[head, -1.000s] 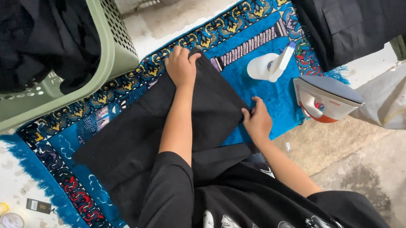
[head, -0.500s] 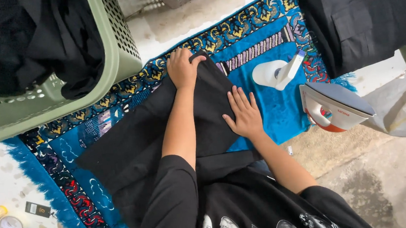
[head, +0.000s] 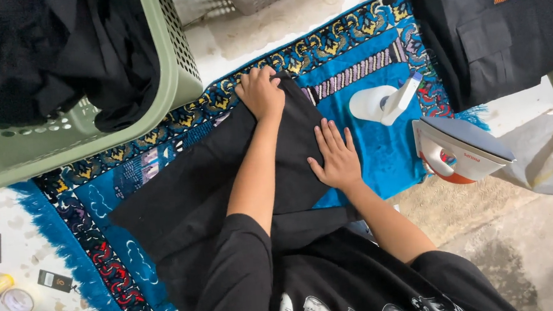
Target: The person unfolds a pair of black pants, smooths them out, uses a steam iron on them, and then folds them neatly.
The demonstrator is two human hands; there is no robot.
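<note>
Black garment [head: 187,195], bright blue mat [head: 382,160] with multicoloured ornate border, pale green basket [head: 90,130], white-and-orange iron [head: 460,151]

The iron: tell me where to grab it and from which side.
Take the iron by its handle, the white upper part running along its length, coming from above. It stands beside the mat's edge with nothing over it, right of the right hand.
</note>
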